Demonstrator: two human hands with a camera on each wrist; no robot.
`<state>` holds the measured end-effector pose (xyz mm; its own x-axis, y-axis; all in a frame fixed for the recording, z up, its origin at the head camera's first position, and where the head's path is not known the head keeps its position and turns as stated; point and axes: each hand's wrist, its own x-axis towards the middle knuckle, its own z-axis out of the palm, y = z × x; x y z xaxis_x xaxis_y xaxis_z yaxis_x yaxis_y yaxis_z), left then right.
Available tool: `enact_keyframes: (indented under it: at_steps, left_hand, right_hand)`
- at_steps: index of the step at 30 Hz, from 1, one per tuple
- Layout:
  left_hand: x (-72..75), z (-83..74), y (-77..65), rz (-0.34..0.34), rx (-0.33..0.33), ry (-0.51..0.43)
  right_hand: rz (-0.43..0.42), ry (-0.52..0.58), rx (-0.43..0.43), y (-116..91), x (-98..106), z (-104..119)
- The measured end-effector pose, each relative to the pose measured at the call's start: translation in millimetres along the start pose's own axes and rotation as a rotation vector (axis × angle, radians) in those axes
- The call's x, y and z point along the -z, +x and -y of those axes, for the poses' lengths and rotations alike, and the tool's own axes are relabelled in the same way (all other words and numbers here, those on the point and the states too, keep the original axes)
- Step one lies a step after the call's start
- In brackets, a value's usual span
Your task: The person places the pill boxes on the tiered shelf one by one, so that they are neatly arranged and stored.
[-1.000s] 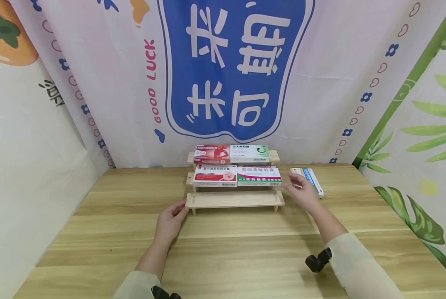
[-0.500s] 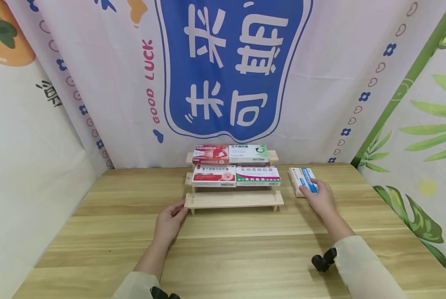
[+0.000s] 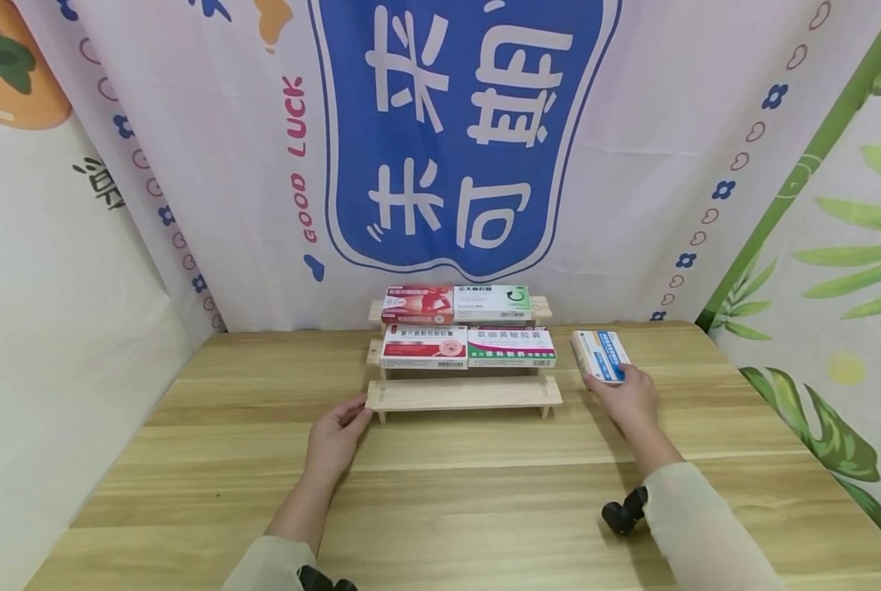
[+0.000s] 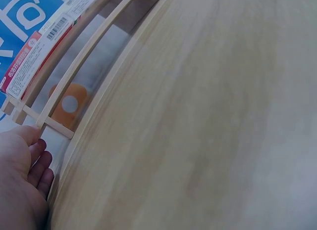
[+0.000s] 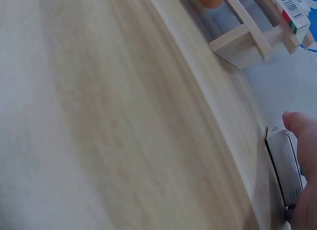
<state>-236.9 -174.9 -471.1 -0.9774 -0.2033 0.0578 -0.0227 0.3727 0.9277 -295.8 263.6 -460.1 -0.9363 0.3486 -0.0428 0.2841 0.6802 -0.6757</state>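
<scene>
A three-step wooden display rack (image 3: 464,394) stands on the table, its lowest step bare. My left hand (image 3: 337,435) pinches the left end of that step; in the left wrist view the thumb (image 4: 28,133) lies against the wood with the other fingers curled beneath. To the right of the rack, my right hand (image 3: 632,400) grips the near end of a white, blue and orange medicine box (image 3: 599,355), thumb on one side and fingers on the other. The right wrist view catches the box's white edge (image 5: 285,163) beside the thumb.
A red medicine box (image 3: 418,304) and a white-green one (image 3: 493,303) sit on the top step. The middle step carries a white-red box (image 3: 424,346) and a white, purple and green one (image 3: 511,346). A printed curtain (image 3: 632,205) hangs behind the wooden table (image 3: 455,509).
My right hand has moved from beside the rack's middle step to the right and taken hold of the white-blue medicine box, which has turned slightly. The left hand stays at the rack.
</scene>
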Motion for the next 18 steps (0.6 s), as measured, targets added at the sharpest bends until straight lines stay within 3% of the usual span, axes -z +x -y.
enact_keyframes:
  at_steps: [9, 18]
  left_hand:
    - [0.4, 2.0, -0.5, 0.011, 0.004, -0.008]
    - [0.8, 0.9, 0.3, 0.007, 0.009, -0.008]
  right_hand:
    - [-0.038, -0.014, -0.03, -2.6, -5.6, 4.0]
    - [-0.048, 0.062, -0.056, -4.2, 2.3, -0.1]
